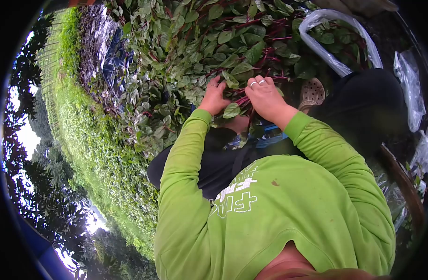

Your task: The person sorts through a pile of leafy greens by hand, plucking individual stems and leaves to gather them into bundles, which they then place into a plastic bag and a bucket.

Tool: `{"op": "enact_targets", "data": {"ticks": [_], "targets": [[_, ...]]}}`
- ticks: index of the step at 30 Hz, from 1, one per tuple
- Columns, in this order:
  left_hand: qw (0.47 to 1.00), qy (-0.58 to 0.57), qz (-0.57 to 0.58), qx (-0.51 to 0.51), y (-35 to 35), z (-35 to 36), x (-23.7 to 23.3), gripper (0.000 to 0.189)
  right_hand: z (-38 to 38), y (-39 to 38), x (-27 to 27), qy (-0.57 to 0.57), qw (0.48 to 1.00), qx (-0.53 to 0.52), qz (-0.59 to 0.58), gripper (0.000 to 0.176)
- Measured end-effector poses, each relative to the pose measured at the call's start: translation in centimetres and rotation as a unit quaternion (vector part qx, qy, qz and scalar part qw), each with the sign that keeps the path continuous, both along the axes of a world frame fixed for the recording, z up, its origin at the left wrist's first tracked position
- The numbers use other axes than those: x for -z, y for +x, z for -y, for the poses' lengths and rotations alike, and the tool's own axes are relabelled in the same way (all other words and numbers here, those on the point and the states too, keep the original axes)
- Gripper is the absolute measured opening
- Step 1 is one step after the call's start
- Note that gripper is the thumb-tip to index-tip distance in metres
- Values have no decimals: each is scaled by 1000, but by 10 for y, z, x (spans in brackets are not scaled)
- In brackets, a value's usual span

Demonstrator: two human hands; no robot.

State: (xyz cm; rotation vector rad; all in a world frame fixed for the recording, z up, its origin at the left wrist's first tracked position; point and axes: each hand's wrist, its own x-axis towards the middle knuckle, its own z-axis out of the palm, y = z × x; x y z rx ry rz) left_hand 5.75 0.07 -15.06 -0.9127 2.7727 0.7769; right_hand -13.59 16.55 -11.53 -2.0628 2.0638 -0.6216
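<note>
A big heap of leafy greens with purple-red stems [186, 51], looking like Malabar spinach, lies in front of me. My right hand [266, 99], with rings on one finger, is closed over a small bunch of red stems [244, 100]. To its left, my left hand [215, 97] touches the leaves with its thumb and forefinger apart. The other left fingers are partly hidden among the leaves. One green leaf [231, 110] hangs between the two hands.
A rolled clear plastic loop [333, 18] lies over the greens at upper right. A brown clog [312, 93] is beside my right wrist. Something blue [270, 135] shows under my arms. Clear plastic sheeting [410, 88] hangs at right; grass [83, 126] extends at left.
</note>
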Motion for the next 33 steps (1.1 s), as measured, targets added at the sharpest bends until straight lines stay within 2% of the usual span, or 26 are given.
{"op": "enact_targets", "data": {"ticks": [3,6,9,12,13,15,16,17,18,20,23,24,26,29,32,33], "targets": [[996,-79,-25,12,-14,-8,-25,63,-1,1,-2,16,1000,-1,16,15],[994,-92,-53,-5,-11,-13,-12,51,1,1,1,9,1000,11,11,16],[998,-45,-25,-20,-8,-11,-21,43,-1,1,0,35,999,20,-3,15],[995,-40,-54,-68,-7,-11,-35,44,-1,2,-4,48,998,31,-3,15],[990,-6,-71,-120,-4,-7,-26,29,-1,4,-4,56,998,36,-4,15],[973,30,-159,-163,4,12,-14,18,-1,4,-1,71,996,49,-9,15],[961,49,-204,-183,-2,17,-29,16,-2,3,-1,82,996,42,-11,15],[933,86,-192,-291,-4,19,-46,20,-2,2,0,94,995,35,-13,15],[918,89,-254,-291,11,42,-31,23,-3,1,1,106,994,28,-15,15],[859,221,-280,-367,33,70,-16,23,-5,3,2,99,995,19,-13,15],[892,319,-115,-300,20,49,-38,18,-4,3,-2,99,995,11,-9,15],[911,318,-66,-254,14,38,-37,21,-4,2,-4,101,995,12,-10,15],[975,174,-90,-106,7,11,-19,31,-3,3,-2,80,997,13,-3,15],[985,98,-35,-135,-9,-7,-9,35,-6,2,1,66,998,11,8,15],[933,246,-112,-239,-6,5,1,32,-7,3,0,49,999,10,17,16],[917,232,-156,-284,-5,13,-6,34,-6,4,-1,40,999,11,20,15]]}}
